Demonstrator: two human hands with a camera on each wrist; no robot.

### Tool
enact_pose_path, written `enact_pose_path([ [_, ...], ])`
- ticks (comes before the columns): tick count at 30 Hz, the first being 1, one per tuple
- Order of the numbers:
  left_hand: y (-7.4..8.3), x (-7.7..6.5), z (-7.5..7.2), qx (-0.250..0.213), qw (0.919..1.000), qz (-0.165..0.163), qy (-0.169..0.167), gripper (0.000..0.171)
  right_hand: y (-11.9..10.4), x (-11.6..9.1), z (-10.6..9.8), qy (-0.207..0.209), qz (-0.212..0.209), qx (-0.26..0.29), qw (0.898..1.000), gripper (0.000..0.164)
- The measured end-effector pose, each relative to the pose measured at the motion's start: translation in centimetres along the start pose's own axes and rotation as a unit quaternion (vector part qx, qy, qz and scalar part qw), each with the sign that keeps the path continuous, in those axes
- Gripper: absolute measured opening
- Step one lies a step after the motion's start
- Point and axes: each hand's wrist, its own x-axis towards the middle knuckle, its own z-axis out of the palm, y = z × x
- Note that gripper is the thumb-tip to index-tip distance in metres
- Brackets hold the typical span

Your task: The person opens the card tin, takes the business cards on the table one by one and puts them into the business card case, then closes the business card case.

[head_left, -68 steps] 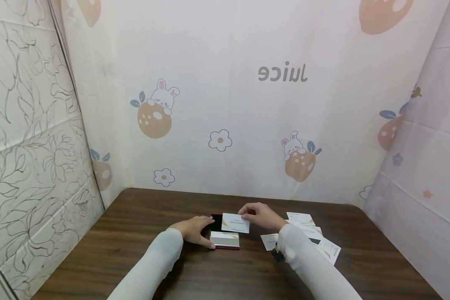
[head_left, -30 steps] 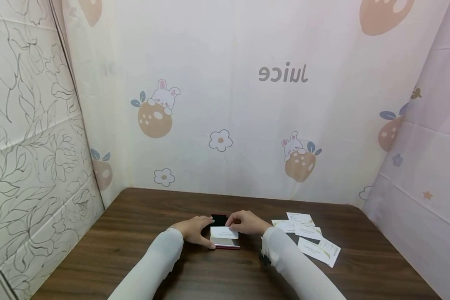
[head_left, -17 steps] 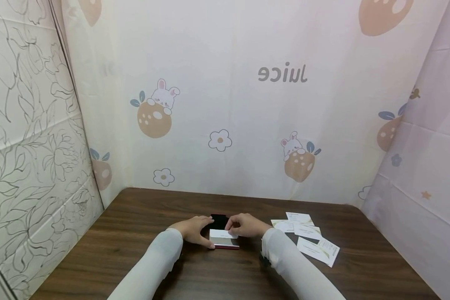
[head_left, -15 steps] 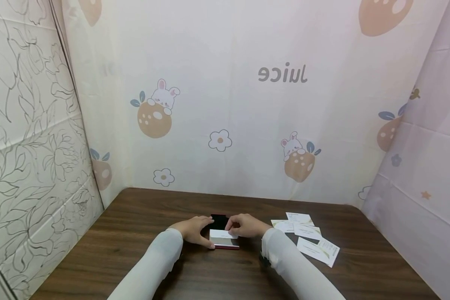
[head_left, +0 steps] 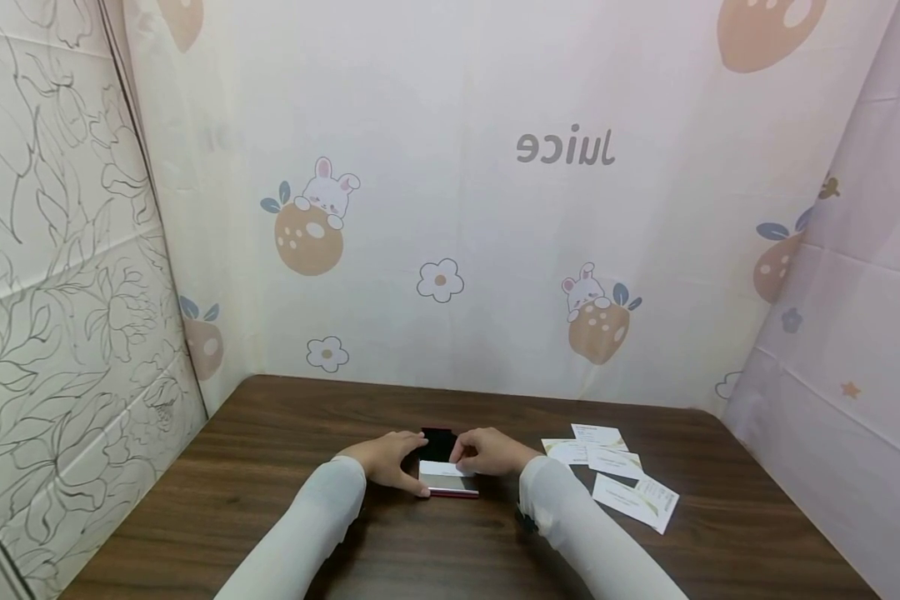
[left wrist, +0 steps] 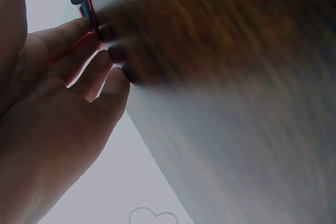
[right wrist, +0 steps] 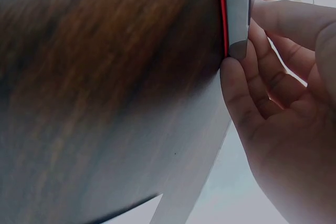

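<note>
A flat card case (head_left: 453, 494) with a red edge lies opened on the table, its black lid (head_left: 437, 444) toward the far side. My left hand (head_left: 382, 458) grips the case's left side, thumb at the near edge and fingers at the far part; in the left wrist view, fingertips of that hand (left wrist: 63, 103) touch the red-edged case. My right hand (head_left: 495, 452) pinches a white business card (head_left: 437, 468) standing low in the case's near half. Close up, the right hand (right wrist: 289, 114) is against the right end of the case (right wrist: 237, 14). The card's lower part is hidden.
Several business cards lie overlapping at the right: one card (head_left: 598, 435) at the back, another card (head_left: 615, 463) in the middle, and a card (head_left: 626, 502) nearest me. Among them shows a dark patch. A brown wooden table (head_left: 285, 417) meets a printed curtain (head_left: 450, 208) behind.
My right hand has moved left and toward me, lowering a card from over the lid into the case. A loose card beside the right wrist is gone. The left hand has stayed put.
</note>
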Motion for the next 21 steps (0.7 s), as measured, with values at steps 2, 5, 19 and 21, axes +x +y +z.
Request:
enact_pose_path([
  [2, 0.0, 0.0, 0.0, 0.000, 1.0000, 0.001, -0.001, 0.091, -0.2, -0.1, 0.0, 0.001, 0.002, 0.002, 1.000, 0.009],
  [5, 0.0, 0.1, 0.0, 0.002, 1.0000, 0.001, -0.001, 0.091, -0.3, -0.2, 0.0, 0.003, 0.001, 0.003, 1.000, 0.010],
  [19, 0.0, 0.0, 0.0, 0.000, 1.0000, 0.001, -0.001, 0.091, 0.0, -0.8, -0.3, 0.022, -0.025, -0.012, 0.999, 0.009],
  [21, -0.1, 0.0, 0.0, 0.000, 1.0000, 0.002, -0.001, 0.092, 0.2, -1.1, -0.5, 0.036, -0.029, -0.013, 0.999, 0.009],
])
